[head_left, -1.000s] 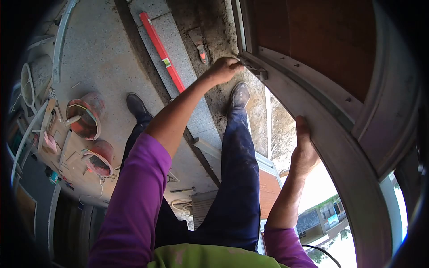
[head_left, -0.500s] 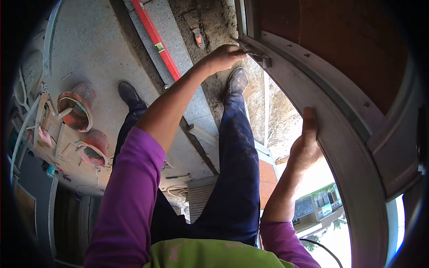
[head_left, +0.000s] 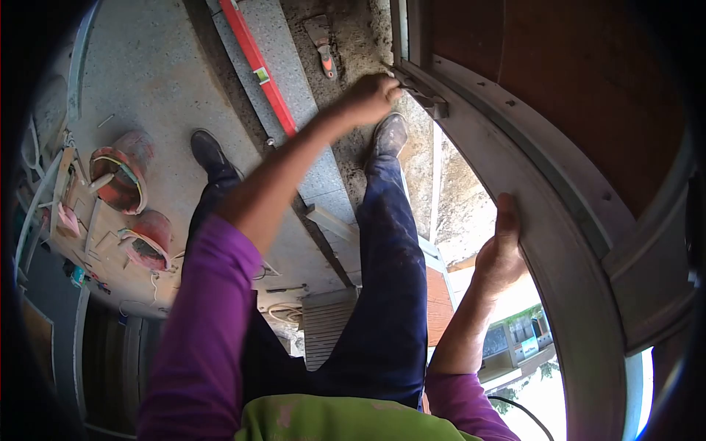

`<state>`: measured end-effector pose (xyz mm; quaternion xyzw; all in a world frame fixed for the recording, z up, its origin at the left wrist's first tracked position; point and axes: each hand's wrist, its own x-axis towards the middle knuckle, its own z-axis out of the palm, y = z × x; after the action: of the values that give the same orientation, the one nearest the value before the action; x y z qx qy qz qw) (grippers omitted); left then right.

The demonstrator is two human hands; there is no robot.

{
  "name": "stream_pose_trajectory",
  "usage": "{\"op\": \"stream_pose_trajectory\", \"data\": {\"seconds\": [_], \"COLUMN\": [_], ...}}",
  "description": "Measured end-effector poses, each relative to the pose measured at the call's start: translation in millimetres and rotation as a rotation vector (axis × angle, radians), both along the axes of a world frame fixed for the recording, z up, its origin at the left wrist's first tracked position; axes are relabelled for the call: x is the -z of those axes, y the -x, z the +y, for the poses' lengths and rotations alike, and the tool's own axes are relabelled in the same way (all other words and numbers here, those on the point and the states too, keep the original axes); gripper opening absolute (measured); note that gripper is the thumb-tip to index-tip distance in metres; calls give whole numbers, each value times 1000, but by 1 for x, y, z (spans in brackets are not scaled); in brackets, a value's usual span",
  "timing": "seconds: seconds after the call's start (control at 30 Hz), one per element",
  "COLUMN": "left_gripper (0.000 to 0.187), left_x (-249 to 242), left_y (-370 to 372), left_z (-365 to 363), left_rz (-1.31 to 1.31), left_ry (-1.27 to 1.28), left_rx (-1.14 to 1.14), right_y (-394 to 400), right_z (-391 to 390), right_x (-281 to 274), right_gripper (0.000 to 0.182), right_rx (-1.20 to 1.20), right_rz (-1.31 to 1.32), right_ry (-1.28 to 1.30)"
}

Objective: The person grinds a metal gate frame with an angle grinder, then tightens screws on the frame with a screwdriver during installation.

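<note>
A grey metal door frame (head_left: 548,202) with a brown panel (head_left: 581,95) slants down the right side. Near its far end, my left hand (head_left: 371,99) is closed beside a small metal latch (head_left: 436,106). The hand is a little blurred, and what its fingers hold cannot be made out. Lower down, my right hand (head_left: 501,246) grips the frame's inner edge, thumb pointing up along it and fingers hidden behind.
A red spirit level (head_left: 261,73) lies on a grey stone slab (head_left: 323,169). Beyond it is a scraper (head_left: 323,55) on rough ground. Two stained buckets (head_left: 118,180) (head_left: 149,242) lie tipped at left. My shoes (head_left: 390,134) stand either side of the slab.
My left hand has shifted slightly back and left, its wrist turned and its forearm blurred. My right hand keeps its grip on the frame. The whole view has shifted slightly.
</note>
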<state>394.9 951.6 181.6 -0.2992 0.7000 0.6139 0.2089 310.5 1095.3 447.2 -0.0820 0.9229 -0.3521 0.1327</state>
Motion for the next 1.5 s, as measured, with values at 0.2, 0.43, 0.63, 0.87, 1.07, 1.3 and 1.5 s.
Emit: {"op": "stream_pose_trajectory", "data": {"seconds": [0.2, 0.43, 0.63, 0.87, 1.07, 1.3, 1.5], "left_gripper": [26, 25, 25, 32, 29, 26, 32], "left_x": [24, 5, 29, 21, 14, 69, 27], "left_y": [-14, -7, -1, -13, -13, 2, -4], "left_z": [22, 69, -22, 35, 11, -17, 100], "left_rz": [112, 315, 220, 82, 143, 468, 359], "left_ry": [32, 311, 110, -129, 27, 79, 366], "left_rx": [-45, -418, 120, -145, -157, 87, -634], "right_y": [-1, 0, 0, 1, -3, 3, 0], "right_z": [2, 14, 4, 3, 8, 18, 6], "right_x": [0, 9, 4, 5, 1, -4, 3], "right_gripper": [38, 39, 36, 37, 42, 46, 38], "right_rx": [19, -15, -76, 18, 53, -45, 39], "right_rz": [-31, 28, 49, 4, 7, -14, 78], "right_ry": [-31, -78, -14, 2, 67, 9, -16]}}
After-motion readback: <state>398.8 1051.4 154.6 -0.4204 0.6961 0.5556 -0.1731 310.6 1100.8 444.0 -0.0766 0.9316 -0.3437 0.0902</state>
